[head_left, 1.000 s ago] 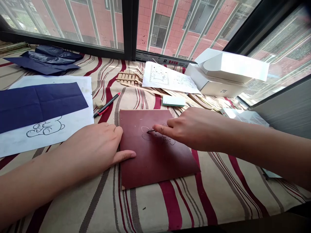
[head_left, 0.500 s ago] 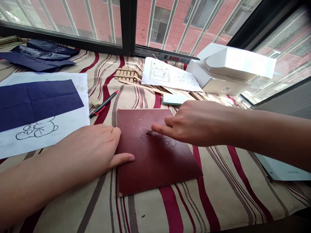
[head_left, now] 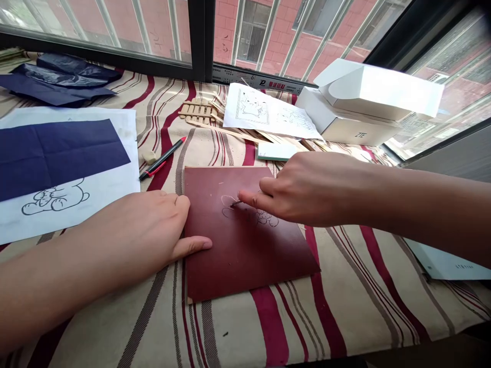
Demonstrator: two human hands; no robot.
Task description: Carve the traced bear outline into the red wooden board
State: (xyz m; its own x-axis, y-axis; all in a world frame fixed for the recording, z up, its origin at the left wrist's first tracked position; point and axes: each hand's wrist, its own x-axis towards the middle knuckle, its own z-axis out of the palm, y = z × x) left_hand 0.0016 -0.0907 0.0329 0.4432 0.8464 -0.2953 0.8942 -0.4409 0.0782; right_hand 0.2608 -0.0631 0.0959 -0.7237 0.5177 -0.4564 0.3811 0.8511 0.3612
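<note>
On the striped cloth lies a dark red board (head_left: 245,260) with a bear-like outline drawn on its upper right part and a few pale scratches and crumbs. My left hand (head_left: 153,225) grips the board's left edge, thumb flat on top, the other fingers curled by the side. Pinched in my right hand (head_left: 299,189) is a thin dark pointed tool (head_left: 235,203), its tip on a rounded outline in the board's upper middle. My fingers hide most of the tool, so its kind cannot be told. The right hand also covers part of the drawing.
Left lies a white sheet (head_left: 111,204) with a bear drawing, partly under dark blue paper (head_left: 61,158). A black-and-red pen (head_left: 163,158) and an eraser-like lump (head_left: 149,156) lie behind the board. Farther back are wooden sticks (head_left: 197,111), a printed sheet (head_left: 268,112) and white boxes (head_left: 356,122).
The tool's tip stays at nearly the same spot on the outline. Both hands keep their hold, and the whole view has shifted slightly.
</note>
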